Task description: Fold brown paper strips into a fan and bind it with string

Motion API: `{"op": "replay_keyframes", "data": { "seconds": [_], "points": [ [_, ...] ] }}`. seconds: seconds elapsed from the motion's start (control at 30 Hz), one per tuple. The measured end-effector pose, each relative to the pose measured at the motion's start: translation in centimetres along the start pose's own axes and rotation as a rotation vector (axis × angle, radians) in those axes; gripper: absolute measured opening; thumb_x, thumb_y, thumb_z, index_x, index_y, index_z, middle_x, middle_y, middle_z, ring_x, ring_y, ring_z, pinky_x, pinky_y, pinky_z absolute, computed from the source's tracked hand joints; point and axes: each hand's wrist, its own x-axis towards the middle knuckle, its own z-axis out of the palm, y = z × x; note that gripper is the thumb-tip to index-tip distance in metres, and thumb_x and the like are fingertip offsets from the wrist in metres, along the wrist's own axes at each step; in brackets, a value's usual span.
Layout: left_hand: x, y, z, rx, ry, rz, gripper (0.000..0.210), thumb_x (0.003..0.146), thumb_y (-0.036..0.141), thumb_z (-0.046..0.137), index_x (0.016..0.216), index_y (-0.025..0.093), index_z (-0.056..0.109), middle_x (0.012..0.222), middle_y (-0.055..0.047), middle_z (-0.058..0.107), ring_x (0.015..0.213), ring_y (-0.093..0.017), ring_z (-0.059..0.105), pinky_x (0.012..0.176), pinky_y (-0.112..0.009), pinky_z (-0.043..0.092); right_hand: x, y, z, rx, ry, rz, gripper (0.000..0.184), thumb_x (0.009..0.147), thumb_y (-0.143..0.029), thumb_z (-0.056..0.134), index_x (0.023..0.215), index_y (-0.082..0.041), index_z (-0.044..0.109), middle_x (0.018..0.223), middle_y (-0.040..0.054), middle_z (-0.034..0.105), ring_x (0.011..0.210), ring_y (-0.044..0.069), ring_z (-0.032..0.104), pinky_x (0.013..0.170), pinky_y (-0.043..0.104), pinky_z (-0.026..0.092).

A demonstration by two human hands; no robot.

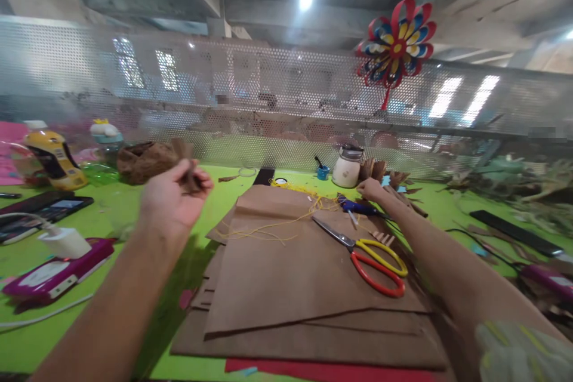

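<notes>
Brown paper scrap clamped in left hand grip; held above worktop, left of stacked brown sheets, probably to keep it clear; right hand at brown pieces beside jar, cannot tell if grip closed; scissors on sheets, handles nearer person, likely for easy reach

Brown piece in the left hand — blurred, partly hidden; rightmost purple device — cut off.

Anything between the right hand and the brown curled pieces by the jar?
Nothing visible. The right hand is right at the brown curled pieces; contact is unclear. The jar stands beside them, and the blue tool lies on the near side.
</notes>
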Motion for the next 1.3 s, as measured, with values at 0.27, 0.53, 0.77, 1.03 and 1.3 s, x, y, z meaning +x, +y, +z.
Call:
{"op": "replay_keyframes", "data": {
  "seconds": [0.27, 0.53, 0.77, 1.03, 1.3],
  "points": [
    [-1.9, -4.6, 2.9, 0.381, -0.471, -0.188, 0.015, 0.085, 0.014, 0.049, 0.08, 0.009, 0.062, 0.062, -0.009, 0.061, 0.046, -0.009, 0.049, 0.042, -0.019, 0.037, 2.8, -9.5, 0.6, 0.192, -0.254, -0.197, 0.027, 0.076, -0.003, 0.06, 0.099, -0.015, 0.068, 0.107, 0.0101, 0.065, 0.097, 0.019, 0.061, 0.084, 0.029, 0.048],
    [-2.9, -3.6, 3.9, 0.463, -0.581, -0.14, 0.018, 0.084, 0.015, 0.049, 0.078, 0.009, 0.065, 0.069, -0.013, 0.068, 0.043, -0.01, 0.05, 0.042, -0.021, 0.036, -0.8, -17.9, 1.3, 1.298, -0.618, -0.333, 0.015, 0.079, -0.027, 0.064, 0.086, -0.015, 0.069, 0.082, 0.0042, 0.069, 0.08, 0.014, 0.061, 0.077, 0.031, 0.048],
    [-2.5, -4.0, 3.3, 0.347, -0.596, -0.197, 0.023, 0.086, 0.013, 0.042, 0.079, 0.008, 0.064, 0.072, -0.016, 0.068, 0.042, -0.007, 0.046, 0.042, -0.018, 0.034, -1.9, -14.9, 1.0, 1.32, -0.66, -0.095, 0.026, 0.075, -0.039, 0.069, 0.075, -0.014, 0.067, 0.044, -0.0075, 0.047, 0.041, 0.006, 0.042, 0.051, 0.024, 0.038],
    [-1.9, -6.2, 2.7, 0.369, -0.63, -0.26, 0.015, 0.084, 0.016, 0.051, 0.082, 0.009, 0.064, 0.083, -0.015, 0.069, 0.049, -0.009, 0.051, 0.043, -0.02, 0.039, -3.0, -14.3, 0.3, 0.941, -0.277, -0.119, 0.024, 0.077, -0.039, 0.065, 0.088, -0.018, 0.071, 0.095, 0.006, 0.069, 0.088, 0.017, 0.058, 0.078, 0.031, 0.043],
    [-1.5, -8.6, 1.7, 0.243, -0.547, -0.297, 0.013, 0.084, 0.014, 0.051, 0.082, 0.008, 0.062, 0.088, -0.016, 0.07, 0.048, -0.007, 0.051, 0.046, -0.019, 0.042, -4.6, -14.8, 1.3, 1.02, -0.61, 0.054, 0.026, 0.068, -0.039, 0.073, 0.068, -0.013, 0.067, 0.057, -0.0004, 0.061, 0.053, 0.009, 0.05, 0.059, 0.026, 0.04]
  ]
}}
